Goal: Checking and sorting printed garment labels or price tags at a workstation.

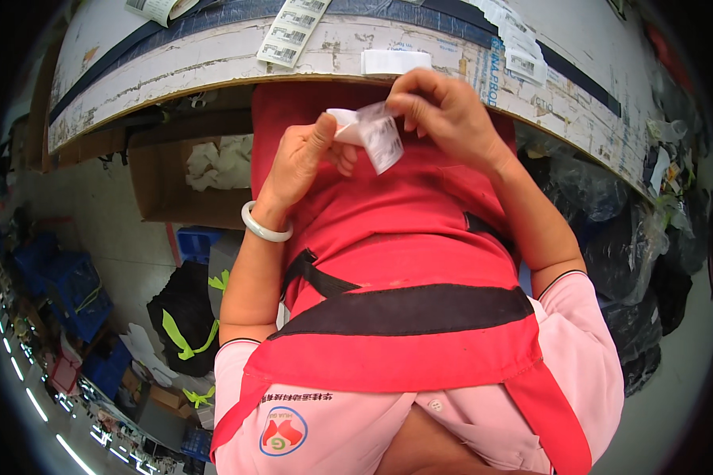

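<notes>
Left hand [303, 154] grasps a white paper slip [345, 127] between thumb and fingers, just above a worker's lap, while a loose printed label [383, 144], partly see-through, hangs at the fingertips' right side, in the gap between the two hands. Right hand [448, 111], raised a little higher and close to the tabletop's near edge, pinches the upper corner of the label between thumb and forefinger. Across the scene from the left, blue crates [75, 289] stand on the floor, well apart from the work, and an open cardboard box [157, 190] sits nearer, below the tabletop, with crumpled white paper [220, 162] inside. A pale bangle [266, 222] circles the left wrist. Farther right, a strip of printed labels [293, 33] lies on the scuffed white tabletop [337, 54], beyond the red apron [372, 218] covering the worker's front. Next comes a small white paper stack [396, 62] at the table edge, just beyond the right hand; then more printed label strips [523, 51], and, at far right below the tabletop, dark and clear plastic bags [618, 229].
</notes>
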Tool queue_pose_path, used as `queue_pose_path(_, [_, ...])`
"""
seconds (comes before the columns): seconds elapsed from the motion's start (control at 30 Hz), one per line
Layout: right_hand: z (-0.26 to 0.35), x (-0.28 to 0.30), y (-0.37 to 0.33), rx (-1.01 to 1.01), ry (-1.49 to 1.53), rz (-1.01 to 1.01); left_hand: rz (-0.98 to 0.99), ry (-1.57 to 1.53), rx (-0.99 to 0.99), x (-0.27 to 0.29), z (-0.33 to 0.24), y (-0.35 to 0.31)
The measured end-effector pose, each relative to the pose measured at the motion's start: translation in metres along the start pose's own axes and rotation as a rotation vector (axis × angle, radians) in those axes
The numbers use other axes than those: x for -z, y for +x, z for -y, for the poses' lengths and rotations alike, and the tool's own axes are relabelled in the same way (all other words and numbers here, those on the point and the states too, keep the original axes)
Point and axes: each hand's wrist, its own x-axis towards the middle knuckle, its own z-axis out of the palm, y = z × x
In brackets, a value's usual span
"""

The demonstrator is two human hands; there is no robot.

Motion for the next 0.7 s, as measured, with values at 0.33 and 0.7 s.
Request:
queue_pose_path(0.33, [-0.013, 0.038, 0.039, -0.088, 0.029, -0.132, -0.127, 0.112, -0.088, 0.004, -0.005, 0.004])
queue_pose_path(0.7, [-0.013, 0.036, 0.043, -0.101, -0.049, -0.123, -0.130, 0.117, -0.073, 0.001, -0.004, 0.006])
